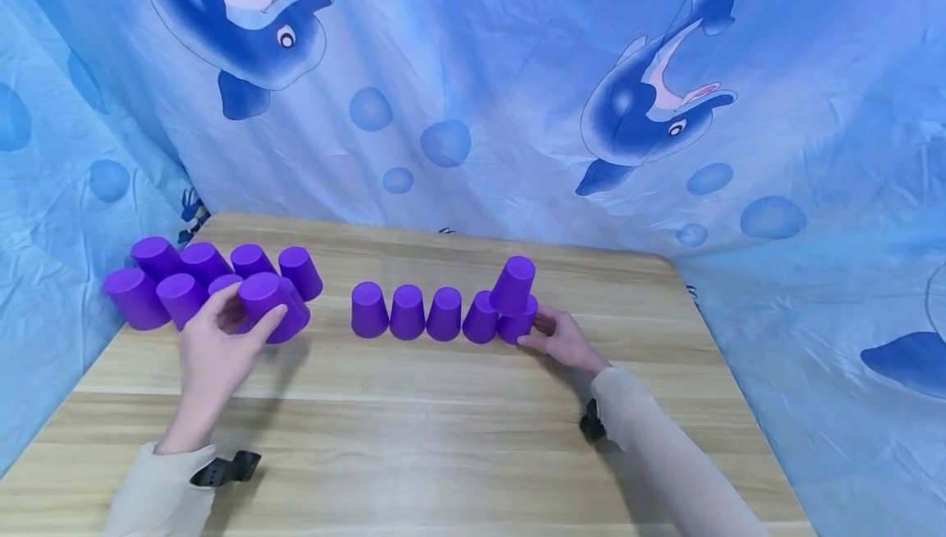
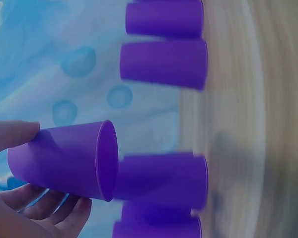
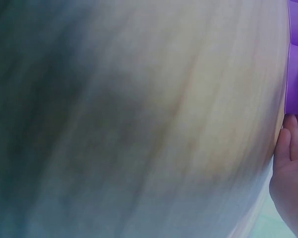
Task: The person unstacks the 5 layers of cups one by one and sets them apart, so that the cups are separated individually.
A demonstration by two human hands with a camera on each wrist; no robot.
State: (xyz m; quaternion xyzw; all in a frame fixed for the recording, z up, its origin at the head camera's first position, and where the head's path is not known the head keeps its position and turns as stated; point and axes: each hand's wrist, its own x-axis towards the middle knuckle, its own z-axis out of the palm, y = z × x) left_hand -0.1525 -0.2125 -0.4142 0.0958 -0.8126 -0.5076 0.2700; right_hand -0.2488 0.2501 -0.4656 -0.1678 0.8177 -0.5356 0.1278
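Note:
My left hand [image 1: 222,348] grips an upside-down purple cup [image 2: 59,161], thumb on one side and fingers on the other. In the left wrist view this cup is raised off the table, its open rim towards the tabletop. At the right end of a row of upturned purple cups [image 1: 407,313], my right hand [image 1: 565,341] touches the side of the end cup [image 1: 515,325]. Its fingers [image 3: 297,141] look straight in the right wrist view, tips right at the cup. Another cup [image 1: 513,286] stands on top, across the two rightmost cups of the row.
Several more upturned purple cups [image 1: 181,297] stand in two rows at the table's back left, partly behind my left hand. The wooden table [image 1: 414,438] ends at the back against a blue curtain [image 1: 510,44] with dolphins, which also hangs at both sides.

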